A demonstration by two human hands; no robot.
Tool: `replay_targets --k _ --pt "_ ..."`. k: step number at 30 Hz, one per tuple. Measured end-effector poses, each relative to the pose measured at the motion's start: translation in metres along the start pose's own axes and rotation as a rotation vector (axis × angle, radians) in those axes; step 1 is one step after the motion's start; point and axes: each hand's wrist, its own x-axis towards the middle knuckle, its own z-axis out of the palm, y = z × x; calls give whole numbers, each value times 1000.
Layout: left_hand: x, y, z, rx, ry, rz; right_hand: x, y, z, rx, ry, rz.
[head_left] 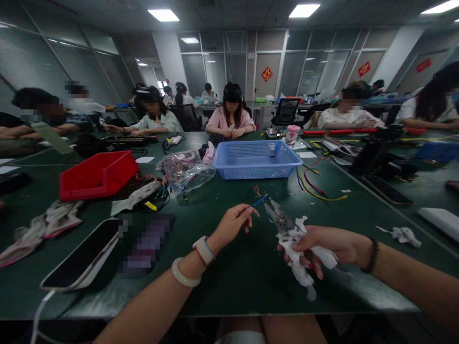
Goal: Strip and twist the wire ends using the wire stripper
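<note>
My left hand (237, 219) is closed in a pinch on a short blue wire (259, 200), whose free end points up and to the right. Just right of that wire end are the parted jaws of wire strippers (281, 220). Their handles are wrapped in crumpled white tissue (297, 260), and my right hand (311, 246) is closed round them. Bits of copper strand (256, 192) lie on the green table beyond my left hand. The wire and the jaws appear slightly apart.
A blue mesh basket (256, 168) stands ahead, with red and yellow wires (315, 184) to its right. To the left are a clear bag of wires (184, 167), a red bin (100, 177), a power strip (138, 197) and a phone (84, 253). Torn tissue (405, 235) lies right. Several people sit opposite.
</note>
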Motion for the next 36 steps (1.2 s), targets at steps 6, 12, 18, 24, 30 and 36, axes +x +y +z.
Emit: replay_targets --k 6,12,18,24,30,36 --pt "2 -1 -3 -46 32 -4 -23 -13 -10 -573 97 -24" --pt "3 -2 -4 -133 0 -47 -30 -34 -19 -1322 648 -476" --pt "4 -4 -7 -223 -44 -77 12 -37 -23 -1404 999 -769" --pt "4 -4 -9 -199 -57 -123 40 -31 -30 -1466 1118 -865" --pt "3 -4 -5 -196 -55 -169 55 -18 -42 -1531 1180 -901" --pt "3 -5 -3 -199 -78 -178 61 -11 -45 -1596 1176 -896"
